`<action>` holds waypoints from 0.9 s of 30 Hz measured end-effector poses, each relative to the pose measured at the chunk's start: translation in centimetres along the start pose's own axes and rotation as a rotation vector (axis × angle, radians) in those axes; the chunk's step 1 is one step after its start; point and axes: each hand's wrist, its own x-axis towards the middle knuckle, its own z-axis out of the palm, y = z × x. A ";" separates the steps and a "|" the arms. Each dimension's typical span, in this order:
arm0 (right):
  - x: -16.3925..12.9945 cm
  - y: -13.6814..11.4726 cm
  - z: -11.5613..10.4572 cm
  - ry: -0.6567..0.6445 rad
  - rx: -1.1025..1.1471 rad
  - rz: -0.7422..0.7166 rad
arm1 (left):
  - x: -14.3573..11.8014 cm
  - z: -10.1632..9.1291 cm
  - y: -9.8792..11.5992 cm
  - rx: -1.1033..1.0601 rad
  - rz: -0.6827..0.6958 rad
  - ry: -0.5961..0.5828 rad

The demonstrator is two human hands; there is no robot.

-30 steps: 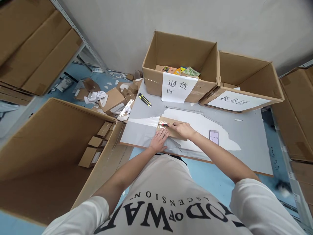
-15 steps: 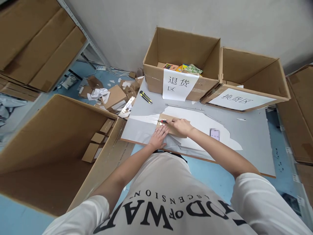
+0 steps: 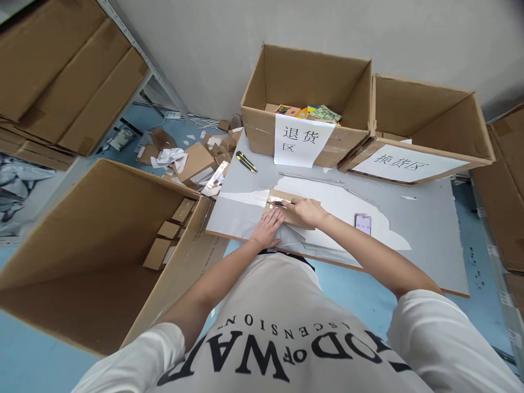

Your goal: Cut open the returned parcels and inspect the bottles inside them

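Note:
A small flat cardboard parcel lies on the grey table in front of me, with shiny tape on its left end. My right hand is closed on a small red cutter, whose tip rests on the taped top of the parcel. My left hand lies flat with fingers spread on the parcel's near edge and the grey plastic wrap beside it.
A yellow-black utility knife and a phone lie on the table. Two open labelled cartons stand at the back. A big open carton with small boxes stands left. Cardboard scraps litter the floor.
The view shifted slightly. My right hand with the red cutter has stayed on the parcel, its tip moving a little along the tape. The left hand keeps pressing.

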 end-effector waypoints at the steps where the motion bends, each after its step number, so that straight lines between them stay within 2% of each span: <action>1: 0.0 0.0 0.0 0.000 -0.001 0.003 | 0.0 0.0 0.0 -0.002 0.002 -0.002; 8: -1.7 0.7 0.8 -0.048 0.010 0.037 | -0.3 0.1 0.1 -0.005 0.009 0.004; 17: -4.4 2.5 0.5 -0.054 0.023 0.051 | -0.3 0.1 0.1 0.011 0.009 -0.012; 23: -7.2 4.8 1.8 -0.089 -0.039 0.046 | -0.2 0.0 0.0 0.019 0.002 -0.027; 27: -9.8 6.7 2.8 -0.127 -0.045 0.102 | -0.1 -0.1 0.0 0.014 -0.012 -0.026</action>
